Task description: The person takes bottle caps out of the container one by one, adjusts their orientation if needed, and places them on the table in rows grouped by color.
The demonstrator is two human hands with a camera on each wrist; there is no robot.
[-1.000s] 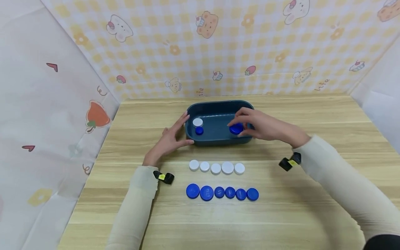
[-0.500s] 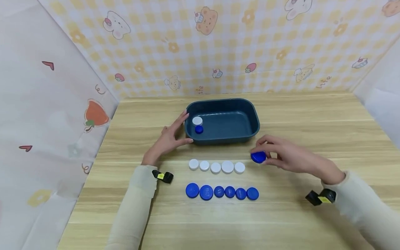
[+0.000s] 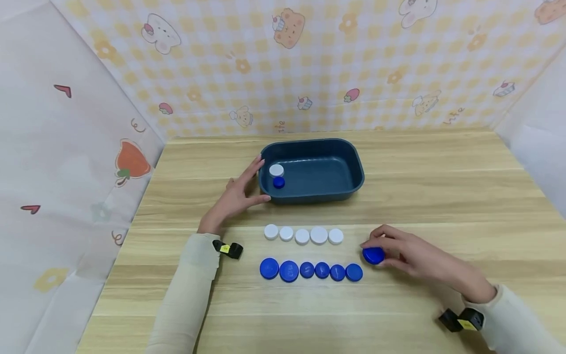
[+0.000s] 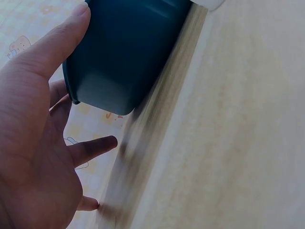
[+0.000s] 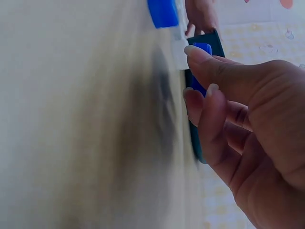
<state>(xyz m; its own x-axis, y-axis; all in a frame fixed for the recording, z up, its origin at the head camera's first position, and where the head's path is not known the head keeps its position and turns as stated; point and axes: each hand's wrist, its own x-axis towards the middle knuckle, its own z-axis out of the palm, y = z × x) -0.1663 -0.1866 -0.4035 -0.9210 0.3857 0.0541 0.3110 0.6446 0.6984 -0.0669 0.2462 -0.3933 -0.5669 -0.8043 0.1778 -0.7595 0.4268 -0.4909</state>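
Observation:
My right hand (image 3: 411,253) pinches a large blue bottle cap (image 3: 373,255) between thumb and fingers, just right of the blue row's end; whether the cap touches the table cannot be told. In the right wrist view part of this blue cap (image 5: 200,90) shows behind the thumb. At the left end of a dark teal plastic box (image 3: 316,198), my left hand (image 3: 236,196) rests with thumb and fingers spread. The left wrist view shows the thumb against the box wall (image 4: 128,52), other fingers extended. Inside the box lie a white cap (image 3: 276,170) and a small blue cap (image 3: 278,182).
Several white caps (image 3: 302,236) form a row in front of the box. Nearer the person runs a row of several blue caps (image 3: 322,270) of differing sizes. All lie on the wood-grain table (image 3: 283,319), with a patterned cloth (image 3: 265,64) rising behind.
My right hand has lifted the large blue cap out of the box's right side and carried it toward the person, to the blue row's right end. The left hand stays at the box.

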